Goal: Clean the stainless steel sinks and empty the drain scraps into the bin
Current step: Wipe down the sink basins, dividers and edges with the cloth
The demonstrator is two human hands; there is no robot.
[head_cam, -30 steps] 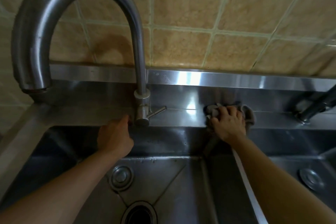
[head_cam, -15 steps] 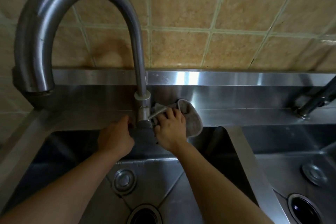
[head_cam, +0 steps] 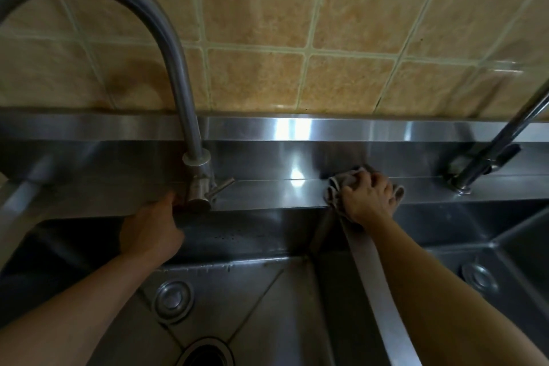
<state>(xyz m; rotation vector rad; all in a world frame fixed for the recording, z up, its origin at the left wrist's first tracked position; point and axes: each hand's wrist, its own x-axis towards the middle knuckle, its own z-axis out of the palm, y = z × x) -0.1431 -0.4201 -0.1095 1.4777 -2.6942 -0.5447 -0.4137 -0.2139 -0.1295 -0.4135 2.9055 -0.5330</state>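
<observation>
The right hand [head_cam: 367, 200] presses a grey cloth [head_cam: 335, 187] onto the steel ledge [head_cam: 267, 192] well to the right of the gooseneck faucet [head_cam: 197, 181], its fingers [head_cam: 377, 181] curled over the bunched fabric. The left hand [head_cam: 150, 230] rests on the ledge's front edge just left of the faucet base; its fingers are hidden. Below the faucet lies the left sink [head_cam: 237, 291], its drain [head_cam: 205, 353] open

close head view, down onto sinks [head_cam: 267, 291]
</observation>
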